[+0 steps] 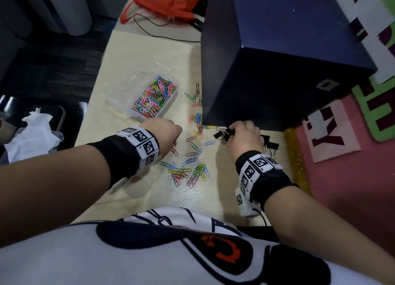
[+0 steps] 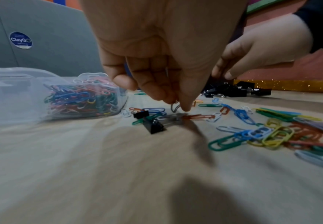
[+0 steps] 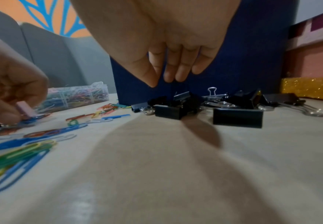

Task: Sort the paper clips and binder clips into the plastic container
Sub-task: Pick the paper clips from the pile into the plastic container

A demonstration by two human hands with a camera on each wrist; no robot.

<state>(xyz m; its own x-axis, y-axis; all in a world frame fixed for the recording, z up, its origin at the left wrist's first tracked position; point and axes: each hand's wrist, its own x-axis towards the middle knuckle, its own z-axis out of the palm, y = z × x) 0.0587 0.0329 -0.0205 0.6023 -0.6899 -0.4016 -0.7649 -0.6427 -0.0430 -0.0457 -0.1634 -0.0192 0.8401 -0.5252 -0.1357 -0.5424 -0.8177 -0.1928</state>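
A clear plastic container [image 1: 136, 113] on the pale table holds a heap of coloured paper clips [image 1: 152, 98]. More loose paper clips [image 1: 188, 167] lie scattered between my hands. My left hand [image 2: 177, 104] hangs low over them, its fingers curled, pinching a grey wire paper clip [image 2: 175, 107]. A small black binder clip [image 2: 153, 126] lies just below it. My right hand [image 3: 162, 81] hovers above a cluster of black binder clips [image 3: 237, 116] at the foot of the blue box, its fingers pointing down and holding nothing.
A tall dark blue box [image 1: 267, 60] stands right behind the binder clips. A gold glitter strip [image 1: 296, 156] borders the table on the right. A red bag [image 1: 171, 4] and a black cable lie at the far end. White tissue [image 1: 32, 131] sits off the left edge.
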